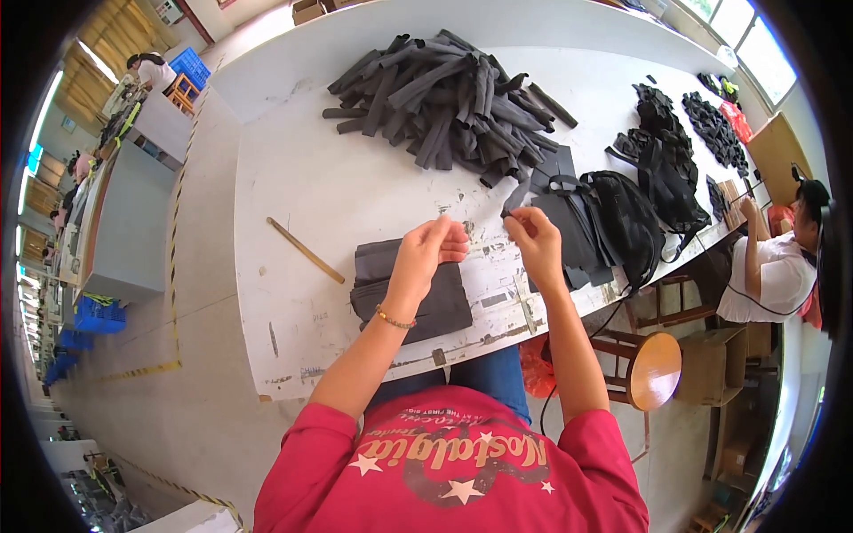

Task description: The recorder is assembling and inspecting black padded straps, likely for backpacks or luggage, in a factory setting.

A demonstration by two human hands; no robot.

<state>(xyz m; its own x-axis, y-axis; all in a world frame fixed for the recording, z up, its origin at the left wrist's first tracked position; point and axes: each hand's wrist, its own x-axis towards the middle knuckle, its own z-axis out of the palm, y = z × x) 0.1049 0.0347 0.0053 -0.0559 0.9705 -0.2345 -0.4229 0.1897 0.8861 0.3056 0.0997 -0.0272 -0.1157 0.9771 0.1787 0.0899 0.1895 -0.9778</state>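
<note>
My right hand (pixel 536 238) pinches the near end of a dark grey fabric strip (pixel 519 194), which rises toward the big heap of similar strips (pixel 444 107). My left hand (pixel 433 249) is raised just to its left, fingers loosely curled and nothing visible in them. Beneath the left hand lies a stack of folded dark grey fabric pieces (pixel 426 311) near the table's front edge. To the right of my right hand is another stack of flat dark panels (pixel 573 235), with a black backpack (pixel 626 222) leaning against it.
A thin wooden stick (pixel 306 250) lies on the white table (pixel 284 178) at left. Piles of black straps and parts (pixel 662 133) cover the far right. A co-worker (pixel 773 266) sits at the right end. A round wooden stool (pixel 653 371) and an open carton (pixel 713 364) stand below.
</note>
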